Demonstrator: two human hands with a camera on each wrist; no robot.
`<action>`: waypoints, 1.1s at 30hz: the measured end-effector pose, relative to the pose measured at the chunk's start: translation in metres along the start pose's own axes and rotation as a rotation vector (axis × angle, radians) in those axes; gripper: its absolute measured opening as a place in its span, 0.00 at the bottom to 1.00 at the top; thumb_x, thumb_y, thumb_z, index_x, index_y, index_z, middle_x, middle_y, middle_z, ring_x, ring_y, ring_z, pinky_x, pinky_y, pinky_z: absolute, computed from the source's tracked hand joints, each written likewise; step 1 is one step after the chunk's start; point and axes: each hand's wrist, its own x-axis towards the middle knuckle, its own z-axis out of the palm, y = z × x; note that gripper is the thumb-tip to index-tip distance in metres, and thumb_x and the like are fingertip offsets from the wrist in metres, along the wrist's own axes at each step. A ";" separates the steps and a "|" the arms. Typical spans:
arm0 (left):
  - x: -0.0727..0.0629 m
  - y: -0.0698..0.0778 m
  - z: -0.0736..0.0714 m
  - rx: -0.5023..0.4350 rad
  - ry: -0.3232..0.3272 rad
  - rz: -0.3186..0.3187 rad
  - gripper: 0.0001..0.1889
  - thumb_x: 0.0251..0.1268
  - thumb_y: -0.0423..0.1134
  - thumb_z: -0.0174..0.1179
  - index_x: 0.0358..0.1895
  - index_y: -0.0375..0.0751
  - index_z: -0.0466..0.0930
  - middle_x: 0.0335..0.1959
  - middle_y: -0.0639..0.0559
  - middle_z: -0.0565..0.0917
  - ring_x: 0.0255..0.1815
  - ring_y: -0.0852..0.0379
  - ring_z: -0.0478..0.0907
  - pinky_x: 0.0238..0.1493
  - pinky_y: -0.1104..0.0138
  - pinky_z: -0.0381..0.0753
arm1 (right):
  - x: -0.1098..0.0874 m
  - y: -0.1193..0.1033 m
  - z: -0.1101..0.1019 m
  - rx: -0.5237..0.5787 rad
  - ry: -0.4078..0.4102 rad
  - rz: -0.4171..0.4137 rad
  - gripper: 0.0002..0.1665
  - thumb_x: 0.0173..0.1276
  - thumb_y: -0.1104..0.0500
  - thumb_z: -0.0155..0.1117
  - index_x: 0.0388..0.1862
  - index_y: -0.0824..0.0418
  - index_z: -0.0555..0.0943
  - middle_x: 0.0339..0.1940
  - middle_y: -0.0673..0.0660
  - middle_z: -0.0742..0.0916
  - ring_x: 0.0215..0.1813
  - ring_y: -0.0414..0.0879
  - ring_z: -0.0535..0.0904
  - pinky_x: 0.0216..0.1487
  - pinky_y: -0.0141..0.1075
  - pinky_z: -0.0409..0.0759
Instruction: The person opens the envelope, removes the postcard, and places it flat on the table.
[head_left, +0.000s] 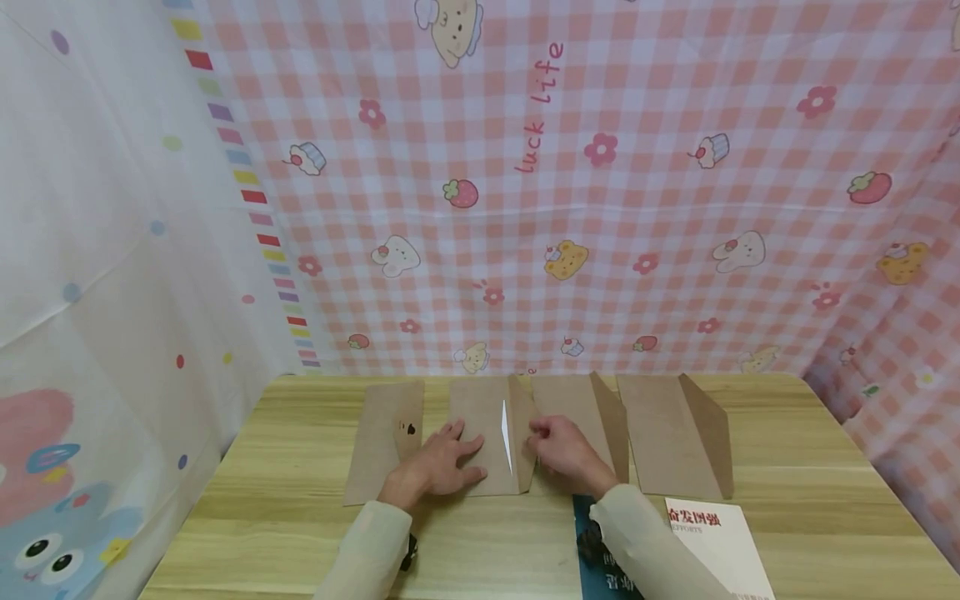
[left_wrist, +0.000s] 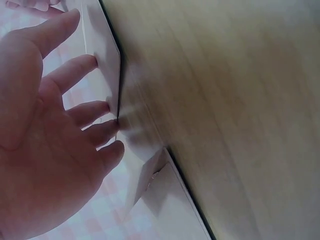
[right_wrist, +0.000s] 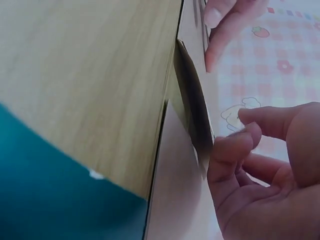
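Observation:
Brown paper envelopes lie in a row across the table. My left hand (head_left: pixel 438 462) rests on the second envelope from the left (head_left: pixel 480 408), its fingers spread, thumb toward me. That envelope's flap (head_left: pixel 522 450) is partly raised along its right side, and a white sliver (head_left: pixel 506 437) shows beside the fold. At the flap's outer edge is my right hand (head_left: pixel 566 446), with fingers bent and thumb near the forefinger. In the right wrist view, the raised flap (right_wrist: pixel 196 105) reaches the curled fingers (right_wrist: pixel 227 155); whether they pinch it is hidden.
The leftmost envelope (head_left: pixel 375 433) has dark marks on its flap. Two more envelopes with open flaps, one nearer (head_left: pixel 566 400) and one farther right (head_left: pixel 660 433), lie beyond my right hand. A dark teal book (head_left: pixel 585 517) and white booklet (head_left: pixel 720 542) lie in front.

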 end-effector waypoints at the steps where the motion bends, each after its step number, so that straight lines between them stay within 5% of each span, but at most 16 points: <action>1: 0.000 0.000 0.000 -0.004 0.002 0.000 0.31 0.71 0.55 0.56 0.73 0.48 0.68 0.79 0.35 0.53 0.79 0.35 0.48 0.76 0.44 0.51 | 0.001 0.000 0.001 -0.025 0.012 -0.020 0.06 0.70 0.66 0.58 0.37 0.68 0.81 0.21 0.50 0.73 0.18 0.41 0.66 0.21 0.31 0.63; 5: 0.000 0.001 -0.001 -0.025 0.003 -0.002 0.31 0.70 0.55 0.57 0.73 0.48 0.68 0.79 0.35 0.53 0.79 0.34 0.48 0.75 0.43 0.51 | 0.005 -0.001 0.005 -0.132 0.068 -0.092 0.14 0.64 0.67 0.61 0.21 0.62 0.67 0.19 0.49 0.67 0.24 0.43 0.66 0.27 0.33 0.63; 10: -0.001 0.001 -0.001 -0.036 0.000 0.001 0.31 0.70 0.55 0.58 0.73 0.49 0.69 0.79 0.35 0.53 0.79 0.34 0.48 0.75 0.42 0.52 | 0.008 -0.001 0.009 -0.170 0.084 -0.100 0.05 0.61 0.65 0.64 0.35 0.65 0.78 0.26 0.54 0.75 0.35 0.48 0.72 0.40 0.40 0.71; 17: -0.002 0.003 0.000 -0.003 0.019 -0.003 0.31 0.70 0.54 0.58 0.73 0.48 0.68 0.79 0.35 0.53 0.79 0.34 0.48 0.75 0.43 0.54 | 0.011 0.000 0.012 -0.125 0.030 -0.069 0.32 0.64 0.63 0.65 0.67 0.68 0.73 0.30 0.53 0.79 0.36 0.45 0.75 0.45 0.40 0.74; 33: -0.006 0.015 0.007 0.034 0.019 -0.063 0.36 0.72 0.55 0.54 0.77 0.42 0.58 0.79 0.31 0.50 0.80 0.36 0.45 0.76 0.46 0.52 | 0.017 0.003 0.019 -0.220 0.048 -0.050 0.35 0.65 0.58 0.68 0.69 0.68 0.72 0.28 0.53 0.79 0.33 0.44 0.74 0.43 0.42 0.75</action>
